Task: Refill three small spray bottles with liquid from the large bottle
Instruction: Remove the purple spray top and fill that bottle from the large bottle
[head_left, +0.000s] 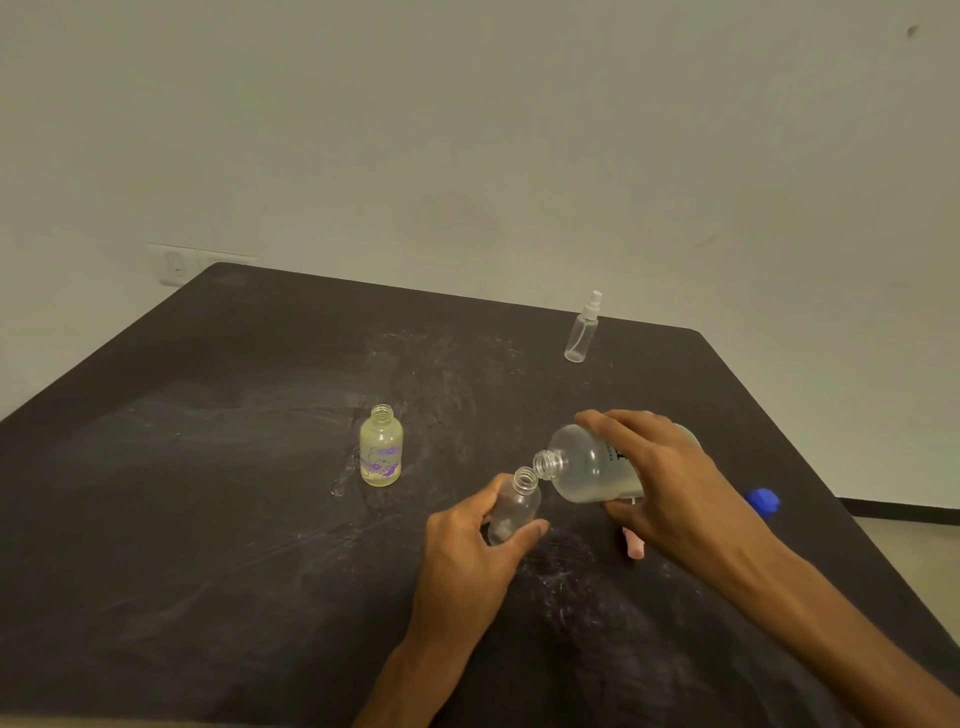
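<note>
Far left, the dark table (208, 467) lies bare out to its rounded back corner, so there is room there. The floral small bottle (381, 448) stands upright and uncapped, apparently already holding yellowish liquid. Next, the left hand (467, 540) grips a clear small bottle (514, 506), tilted with its open neck just beside the mouth of the large bottle (592, 465), which the right hand (660, 478) holds tipped. Pouring into the second bottle looks in hand; next calls for steadier alignment of the mouths. Behind, a capped spray bottle (582, 330) waits near the back edge; a blue cap (762, 501) sits close to the right edge.
</note>
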